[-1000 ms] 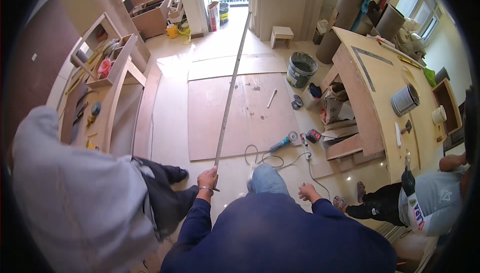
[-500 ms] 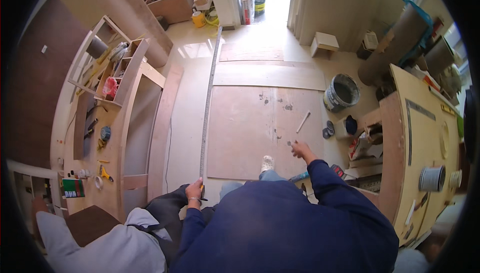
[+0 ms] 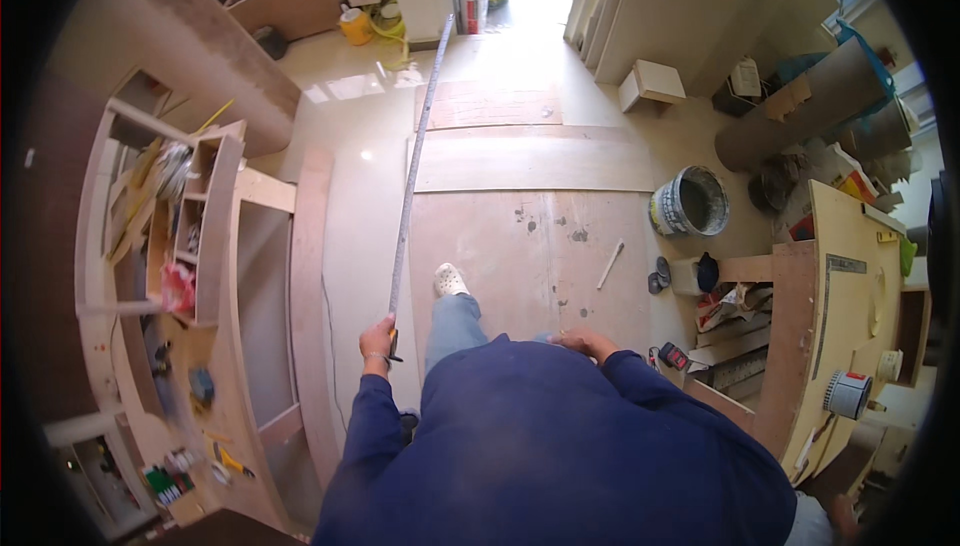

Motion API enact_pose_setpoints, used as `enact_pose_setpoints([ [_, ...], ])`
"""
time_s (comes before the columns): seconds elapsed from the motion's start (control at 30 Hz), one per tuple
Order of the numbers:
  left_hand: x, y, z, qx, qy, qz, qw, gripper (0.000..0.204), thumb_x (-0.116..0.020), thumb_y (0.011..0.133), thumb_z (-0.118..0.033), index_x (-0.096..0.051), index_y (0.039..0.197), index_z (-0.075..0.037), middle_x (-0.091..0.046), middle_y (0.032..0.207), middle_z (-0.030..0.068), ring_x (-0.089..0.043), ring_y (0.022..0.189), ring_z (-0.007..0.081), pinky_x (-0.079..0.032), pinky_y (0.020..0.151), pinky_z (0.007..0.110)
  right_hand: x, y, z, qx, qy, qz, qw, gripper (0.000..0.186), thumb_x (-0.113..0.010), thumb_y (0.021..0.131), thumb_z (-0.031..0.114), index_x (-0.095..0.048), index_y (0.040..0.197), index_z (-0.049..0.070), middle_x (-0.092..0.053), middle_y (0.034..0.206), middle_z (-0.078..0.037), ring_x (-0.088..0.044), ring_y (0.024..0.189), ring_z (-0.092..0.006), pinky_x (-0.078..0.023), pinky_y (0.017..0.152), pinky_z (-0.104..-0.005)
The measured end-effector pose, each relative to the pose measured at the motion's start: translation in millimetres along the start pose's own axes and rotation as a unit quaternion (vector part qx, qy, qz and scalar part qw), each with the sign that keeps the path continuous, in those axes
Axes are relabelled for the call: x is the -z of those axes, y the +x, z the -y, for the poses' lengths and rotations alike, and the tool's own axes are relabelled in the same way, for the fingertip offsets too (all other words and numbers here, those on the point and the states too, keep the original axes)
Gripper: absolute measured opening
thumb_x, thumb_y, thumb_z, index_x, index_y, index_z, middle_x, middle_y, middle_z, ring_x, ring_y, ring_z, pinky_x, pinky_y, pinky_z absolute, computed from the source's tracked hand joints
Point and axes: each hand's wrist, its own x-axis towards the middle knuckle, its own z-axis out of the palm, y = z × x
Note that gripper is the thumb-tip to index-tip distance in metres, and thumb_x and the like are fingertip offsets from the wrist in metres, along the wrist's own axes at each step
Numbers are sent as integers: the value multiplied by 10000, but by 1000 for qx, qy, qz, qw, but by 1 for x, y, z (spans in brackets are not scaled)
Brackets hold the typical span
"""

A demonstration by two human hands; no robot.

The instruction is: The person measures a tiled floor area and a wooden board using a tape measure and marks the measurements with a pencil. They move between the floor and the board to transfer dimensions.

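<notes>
My left hand (image 3: 376,340) is closed around a tape measure (image 3: 395,346) with a yellow and black case. Its long blade (image 3: 408,196) runs out from the hand, away from me, over the left edge of the wood sheets toward the bright doorway. My right hand (image 3: 588,343) is in front of my body on the right, fingers pointing left and loosely stretched, with nothing visible in them. Beneath lies a large brownish wood sheet (image 3: 490,236). A pale board (image 3: 530,161) lies beyond it. My white clog (image 3: 450,279) stands on the large sheet.
Left is a wooden bench (image 3: 215,376) with tools and a divided box (image 3: 205,226). On the right are a bucket (image 3: 690,201), a white pen-like stick (image 3: 610,264), a power tool (image 3: 673,355) and a wooden worktable (image 3: 850,286). Another person's hand (image 3: 845,521) shows at lower right.
My left hand has moved forward with the tape measure, and its blade now slants across the boards' edge. My right hand has drawn back. The grey-clad person at lower left has left view.
</notes>
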Motion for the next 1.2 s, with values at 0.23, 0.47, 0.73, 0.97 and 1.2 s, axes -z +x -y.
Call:
enact_pose_setpoints([
  [0.23, 48, 201, -74, -129, 130, 54, 982, 455, -602, 775, -537, -721, 830, -101, -677, 767, 127, -643, 742, 299, -493, 687, 400, 89, 1, 98, 43, 5, -147, 988, 488, -555, 799, 440, -616, 861, -41, -617, 866, -272, -600, 815, -411, -480, 726, -414],
  [0.47, 61, 311, -197, -25, 162, 163, 973, 435, -611, 751, -532, -734, 815, -119, -694, 766, 87, -660, 761, 256, -504, 713, 371, 151, 58, 134, 58, 68, -96, 991, 451, -576, 798, 449, -627, 877, 8, -613, 875, -255, -598, 828, -415, -464, 720, -435],
  [0.73, -30, 448, -206, -17, 231, 236, 944, 455, -599, 763, -538, -733, 847, -112, -699, 784, 68, -655, 774, 242, -502, 724, 351, 282, 280, 124, -30, 43, -296, 954, 479, -497, 868, 457, -656, 852, 5, -618, 849, -265, -608, 839, -415, -466, 743, -474],
  [0.97, -128, 584, -160, -51, 253, 251, 933, 411, -623, 767, -516, -740, 877, -138, -698, 780, 39, -651, 789, 230, -509, 748, 361, 308, 485, 61, -29, 61, -354, 933, 489, -559, 847, 479, -626, 820, -4, -617, 753, -226, -589, 695, -363, -447, 644, -422],
  [1.2, -217, 714, -93, -124, 288, 242, 918, 394, -638, 768, -503, -741, 893, -143, -694, 773, 65, -650, 780, 233, -508, 742, 358, 362, 535, 95, -29, 180, -354, 917, 470, -569, 874, 461, -547, 720, 18, -481, 595, -46, -471, 530, -146, -391, 491, -315],
])
